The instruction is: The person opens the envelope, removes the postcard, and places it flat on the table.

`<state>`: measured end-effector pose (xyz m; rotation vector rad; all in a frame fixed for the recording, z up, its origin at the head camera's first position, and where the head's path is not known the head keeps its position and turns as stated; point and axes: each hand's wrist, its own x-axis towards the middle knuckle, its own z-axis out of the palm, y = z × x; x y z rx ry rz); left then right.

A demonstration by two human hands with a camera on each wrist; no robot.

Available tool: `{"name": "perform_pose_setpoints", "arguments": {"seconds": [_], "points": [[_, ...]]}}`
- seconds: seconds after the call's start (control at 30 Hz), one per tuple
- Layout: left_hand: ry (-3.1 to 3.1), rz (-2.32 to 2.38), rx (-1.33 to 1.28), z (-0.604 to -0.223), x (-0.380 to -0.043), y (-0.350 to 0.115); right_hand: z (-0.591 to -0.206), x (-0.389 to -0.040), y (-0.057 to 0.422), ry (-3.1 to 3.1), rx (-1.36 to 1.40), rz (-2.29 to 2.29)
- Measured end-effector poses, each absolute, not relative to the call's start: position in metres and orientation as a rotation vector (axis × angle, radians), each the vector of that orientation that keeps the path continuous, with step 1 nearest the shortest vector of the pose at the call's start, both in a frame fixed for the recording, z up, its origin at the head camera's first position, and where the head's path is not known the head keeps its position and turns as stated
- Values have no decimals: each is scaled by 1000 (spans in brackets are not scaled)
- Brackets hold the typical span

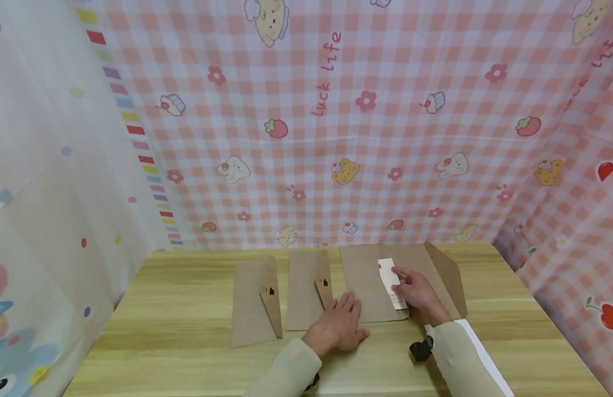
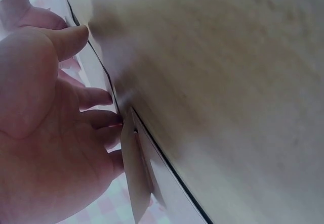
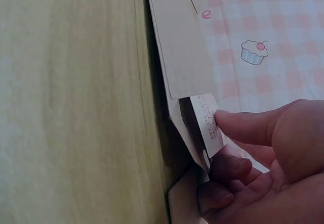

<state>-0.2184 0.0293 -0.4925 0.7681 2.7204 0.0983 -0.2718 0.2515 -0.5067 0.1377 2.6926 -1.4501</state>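
Left hand (image 1: 340, 323) flat, fingers extended, nothing gripped, fingertips by near left corner of wide brown board (image 1: 360, 282). Board probably light, stiff. White card (image 1: 389, 280) at board's middle: likely light, thin, creases easily; best held by long edge. Right hand (image 1: 419, 290) pinches card's right edge, thumb against fingers.

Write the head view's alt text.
A right hand pinches a white printed card over a cardboard sheet; the left hand rests at its near left corner. Two flapped cardboard pieces are further left on the wooden table.
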Motion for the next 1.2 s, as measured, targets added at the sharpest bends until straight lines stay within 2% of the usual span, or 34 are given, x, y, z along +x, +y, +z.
{"name": "perform_pose_setpoints", "arguments": {"seconds": [1.2], "points": [[2727, 42, 779, -494, -222, 26, -503, -272, 254, 2765, 108, -1389]]}}
